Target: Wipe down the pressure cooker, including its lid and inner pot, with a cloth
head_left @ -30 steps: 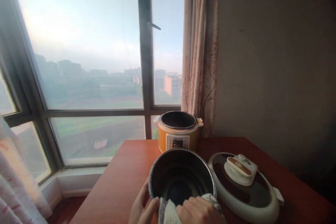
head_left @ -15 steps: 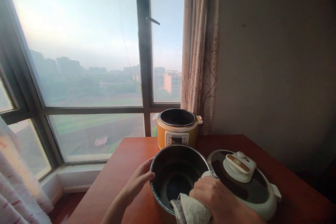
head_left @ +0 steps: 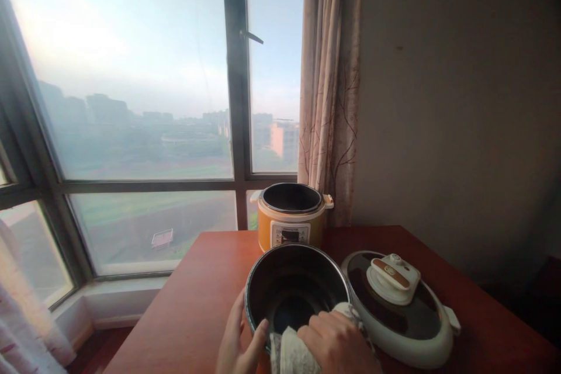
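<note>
Table (head_left: 175, 298) stood by window (head_left: 144, 70); cooker (head_left: 266, 231) far, lid (head_left: 398, 310) right. Left hand (head_left: 240, 346) gripped pot (head_left: 298, 280) near-left; right hand (head_left: 333, 336) clutched cloth (head_left: 294, 355) at near rim.

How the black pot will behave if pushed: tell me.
The pot is probably stiff: it looks evenly round even where the left hand grips it. Being round-walled, it may roll if tipped onto its side. Its smooth, faintly shiny inside suggests it could be slippery.

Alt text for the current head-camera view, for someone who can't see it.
A left hand grips a dark-lined pot while the right hand holds a cloth at its near rim. Behind stands an orange cooker; a lid lies right.
</note>
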`<state>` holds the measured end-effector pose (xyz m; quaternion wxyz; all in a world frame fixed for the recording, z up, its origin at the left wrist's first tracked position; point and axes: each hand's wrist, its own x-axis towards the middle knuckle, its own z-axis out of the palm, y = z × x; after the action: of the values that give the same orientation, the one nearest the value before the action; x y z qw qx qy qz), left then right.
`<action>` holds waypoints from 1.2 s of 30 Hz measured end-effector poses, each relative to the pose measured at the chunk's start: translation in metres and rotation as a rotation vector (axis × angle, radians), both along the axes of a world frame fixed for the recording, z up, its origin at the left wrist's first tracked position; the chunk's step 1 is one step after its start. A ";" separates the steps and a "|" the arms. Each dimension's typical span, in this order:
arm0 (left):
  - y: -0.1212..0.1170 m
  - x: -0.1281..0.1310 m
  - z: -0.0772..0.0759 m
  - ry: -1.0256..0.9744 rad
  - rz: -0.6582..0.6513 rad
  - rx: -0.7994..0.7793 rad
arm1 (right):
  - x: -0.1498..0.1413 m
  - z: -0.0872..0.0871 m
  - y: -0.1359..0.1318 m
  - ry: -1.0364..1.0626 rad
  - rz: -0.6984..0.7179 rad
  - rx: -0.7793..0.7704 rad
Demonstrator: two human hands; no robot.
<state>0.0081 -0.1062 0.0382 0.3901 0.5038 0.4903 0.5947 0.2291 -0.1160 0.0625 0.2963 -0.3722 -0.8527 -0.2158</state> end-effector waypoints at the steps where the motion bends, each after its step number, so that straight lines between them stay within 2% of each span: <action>1: -0.003 0.004 0.002 -0.023 -0.010 -0.011 | -0.006 -0.002 -0.001 0.013 -0.021 0.045; 5: -0.002 0.009 0.012 -0.068 0.000 -0.042 | -0.026 -0.007 -0.005 0.104 -0.070 0.178; 9: 0.007 -0.003 0.019 -0.060 -0.085 -0.027 | -0.030 -0.001 -0.006 0.098 -0.033 0.176; 13: 0.021 -0.015 0.027 -0.052 -0.199 -0.043 | -0.026 0.005 -0.004 0.011 0.049 0.065; 17: 0.039 -0.030 0.046 -0.031 -0.372 -0.081 | -0.008 0.010 0.003 -0.125 0.124 -0.070; 22: 0.060 -0.055 0.070 0.049 -0.607 -0.190 | 0.024 0.033 0.007 -0.194 0.205 -0.333; 25: 0.069 -0.061 0.076 0.084 -0.676 -0.243 | 0.032 0.043 0.008 -0.169 0.208 -0.460; 27: 0.072 -0.059 0.076 0.065 -0.699 -0.240 | 0.031 0.040 0.009 -0.152 0.181 -0.475; 30: 0.071 -0.053 0.069 0.037 -0.656 -0.199 | 0.026 0.027 0.012 -0.125 0.146 -0.415; 33: 0.064 -0.044 0.058 0.055 -0.461 -0.189 | 0.020 0.014 0.012 -0.067 0.107 -0.303; 36: 0.050 -0.032 0.043 0.015 -0.241 -0.163 | 0.013 0.009 0.008 -0.003 0.068 -0.164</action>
<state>-0.0243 -0.0561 0.0815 0.4947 0.5298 0.4759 0.4981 0.2422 -0.1077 0.0712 0.2706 -0.3654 -0.8802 -0.1358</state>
